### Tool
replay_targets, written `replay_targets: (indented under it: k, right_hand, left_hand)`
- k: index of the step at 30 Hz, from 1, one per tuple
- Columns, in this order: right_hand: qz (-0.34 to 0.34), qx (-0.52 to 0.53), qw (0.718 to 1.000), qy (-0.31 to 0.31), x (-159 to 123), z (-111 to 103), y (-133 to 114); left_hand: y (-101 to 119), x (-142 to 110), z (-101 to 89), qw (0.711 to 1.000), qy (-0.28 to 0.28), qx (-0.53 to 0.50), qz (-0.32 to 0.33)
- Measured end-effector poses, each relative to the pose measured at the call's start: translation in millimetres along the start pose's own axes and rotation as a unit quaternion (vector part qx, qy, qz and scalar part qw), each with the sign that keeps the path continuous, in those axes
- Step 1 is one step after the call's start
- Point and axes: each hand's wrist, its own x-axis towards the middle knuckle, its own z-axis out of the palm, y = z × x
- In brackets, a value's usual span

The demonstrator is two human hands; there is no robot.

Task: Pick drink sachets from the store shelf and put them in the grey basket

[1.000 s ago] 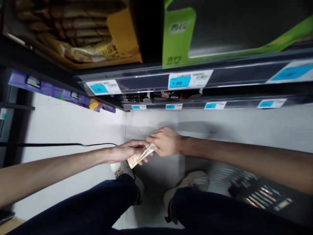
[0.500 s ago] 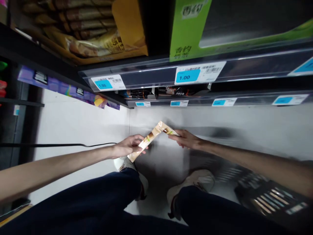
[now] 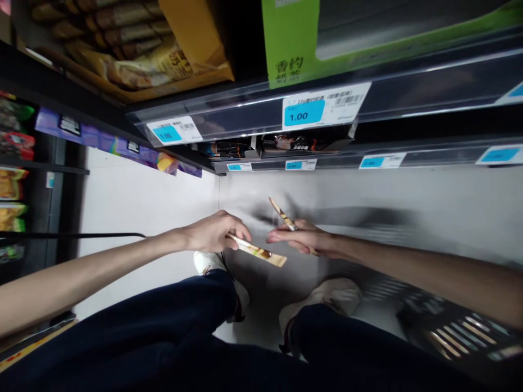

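My left hand (image 3: 214, 230) grips the end of a slim cream stick sachet (image 3: 260, 251) with brown and green print. That packet points down and to the right over the floor. Between the fingers of my right hand (image 3: 307, 238) is a second stick sachet (image 3: 281, 213), turned edge-on. Its upper end tilts up and to the left, and a short piece shows below the hand. The two sachets are apart. Both hands are closed on their packets, low in front of the shelf.
Above the hands runs a dark shelf with price tags (image 3: 327, 106), a green box (image 3: 288, 49) and a yellow box (image 3: 200, 38) of stick packets. A purple strip of packets (image 3: 110, 140) hangs at left. A black basket (image 3: 461, 332) stands on the floor at right.
The two sachets, earlier close together, have separated. My left hand has turned over, swinging its packet down to the right. My right hand has moved right, and its packet now shows edge-on.
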Motion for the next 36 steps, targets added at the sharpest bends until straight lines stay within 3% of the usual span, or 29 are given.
replay_targets:
  k: [5, 11, 18, 24, 29, 33, 36]
  right_hand:
    - [-0.045, -0.056, 0.992, -0.106, -6, 10, -2]
    - [-0.095, -0.059, 0.986, -0.12, -21, 8, -13]
    - [-0.084, -0.033, 0.993, -0.078, -22, 10, -4]
    - [-0.06, 0.021, 0.998, -0.005, -24, 17, 2]
    - [-0.069, 0.029, 0.997, -0.014, -29, 26, -9]
    - [-0.106, 0.065, 0.991, 0.039, -29, 31, -15]
    - [-0.113, 0.078, 0.987, 0.08, -30, 31, -16]
  left_hand:
    - [23, 13, 9.8, 0.997, -0.015, 0.048, 0.062]
    - [36, 22, 3.1, 0.996, -0.015, 0.04, 0.074]
    - [40, 20, -10.3, 0.999, -0.002, 0.015, 0.03]
    - [31, 22, -18.1, 0.995, 0.097, -0.027, -0.017]
    - [38, 23, -11.7, 0.99, 0.135, -0.036, -0.009]
    - [44, 25, -5.3, 0.987, 0.147, -0.064, 0.016]
    - [43, 29, -0.1, 0.976, 0.146, -0.161, 0.03]
